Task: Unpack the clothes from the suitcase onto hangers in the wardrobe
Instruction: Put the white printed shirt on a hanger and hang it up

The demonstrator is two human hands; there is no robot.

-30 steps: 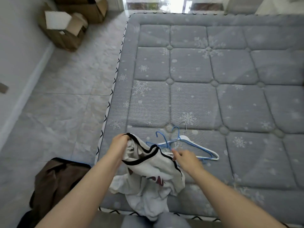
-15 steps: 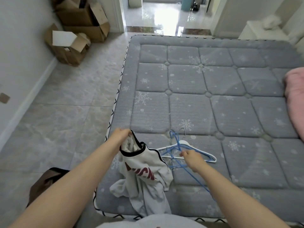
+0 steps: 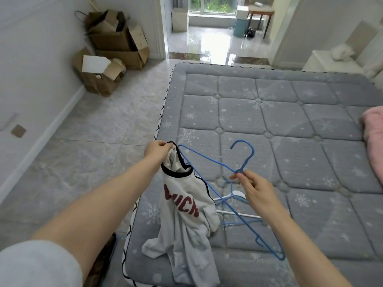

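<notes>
The shirt hangs over the mattress edge, its black collar pinched in your left hand. Your right hand pinches the blue hanger at its neck, one tip near the collar. Keep the collar stretched open, feed that tip into the neck hole, then work the other shoulder in. More hangers lie beneath; lift clear so nothing snags.
</notes>
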